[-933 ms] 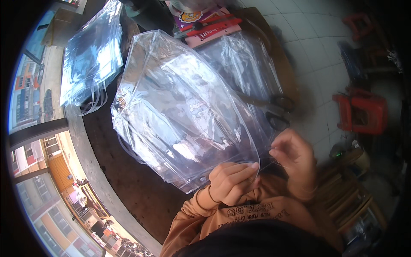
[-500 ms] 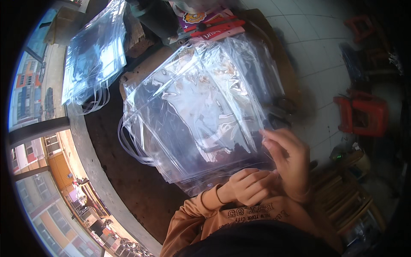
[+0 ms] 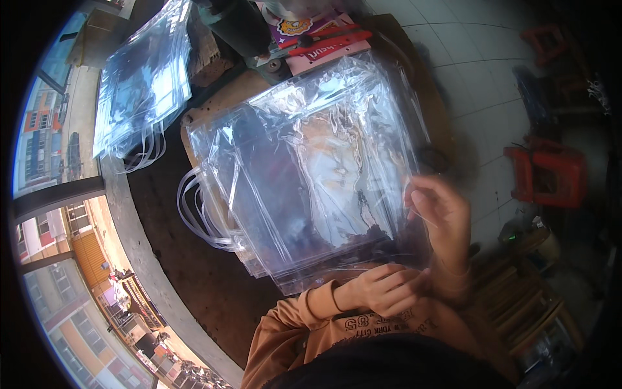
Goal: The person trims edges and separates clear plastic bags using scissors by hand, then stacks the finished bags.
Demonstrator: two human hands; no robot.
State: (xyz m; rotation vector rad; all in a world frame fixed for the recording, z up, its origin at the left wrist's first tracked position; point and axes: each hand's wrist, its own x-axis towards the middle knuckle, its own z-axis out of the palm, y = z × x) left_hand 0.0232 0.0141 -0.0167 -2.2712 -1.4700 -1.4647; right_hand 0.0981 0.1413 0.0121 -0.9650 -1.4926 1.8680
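A stack of clear plastic bags (image 3: pixel 259 188) lies before me, its white loop handles (image 3: pixel 194 214) hanging over the left side. The top bag is wrinkled and shiny. At the stack's right edge my right hand (image 3: pixel 440 211) is closed, thumb and fingers pinching the edge of the top bag. My left hand (image 3: pixel 392 288) is just in front of the stack's near right corner, its fingers curled and closed. Whatever its fingertips hold is hidden.
Another pile of clear bags (image 3: pixel 146 78) lies at the far left. A dark machine part (image 3: pixel 236 29) and a red tool (image 3: pixel 324 44) sit beyond the stack. Red plastic stools (image 3: pixel 551 172) stand on the tiled floor to the right, with a wooden rack (image 3: pixel 518 298) nearer me.
The top bag has shifted and lies flatter and more spread out. My right hand has moved slightly away from me along the right edge; my left hand has moved slightly right and nearer me.
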